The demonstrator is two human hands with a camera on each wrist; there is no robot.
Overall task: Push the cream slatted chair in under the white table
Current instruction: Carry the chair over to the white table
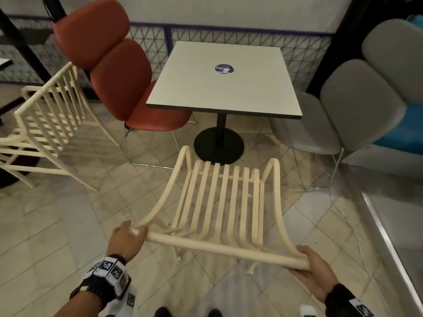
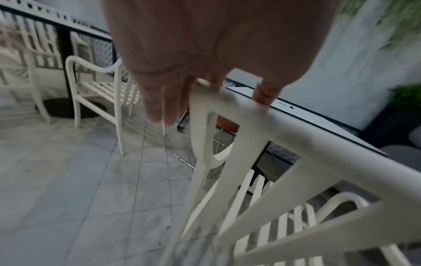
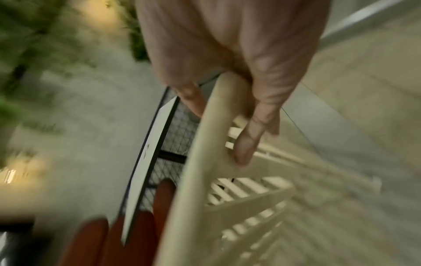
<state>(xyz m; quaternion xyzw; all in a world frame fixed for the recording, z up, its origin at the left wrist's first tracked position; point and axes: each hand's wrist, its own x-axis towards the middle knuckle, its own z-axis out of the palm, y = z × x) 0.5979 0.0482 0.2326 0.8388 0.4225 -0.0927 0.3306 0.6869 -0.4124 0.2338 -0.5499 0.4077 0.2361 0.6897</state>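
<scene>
The cream slatted chair (image 1: 219, 202) stands on the tiles with its back toward me and its seat pointing at the white table (image 1: 224, 81). The seat's front end lies close to the table's black round base (image 1: 218, 147). My left hand (image 1: 135, 229) grips the left corner of the chair's top rail. My right hand (image 1: 306, 257) grips the rail's right end. In the left wrist view my left hand (image 2: 205, 86) straddles the chair (image 2: 296, 144) corner, with the table (image 2: 318, 122) beyond. In the blurred right wrist view my right hand (image 3: 227, 108) curls round the chair (image 3: 200, 171) rail.
A red padded chair (image 1: 119, 76) stands at the table's left side and a grey padded chair (image 1: 343, 106) at its right. A second cream slatted chair (image 1: 50, 115) is at the far left. A metal edge (image 1: 389, 236) runs along the right. A mesh fence (image 1: 229, 35) backs the table.
</scene>
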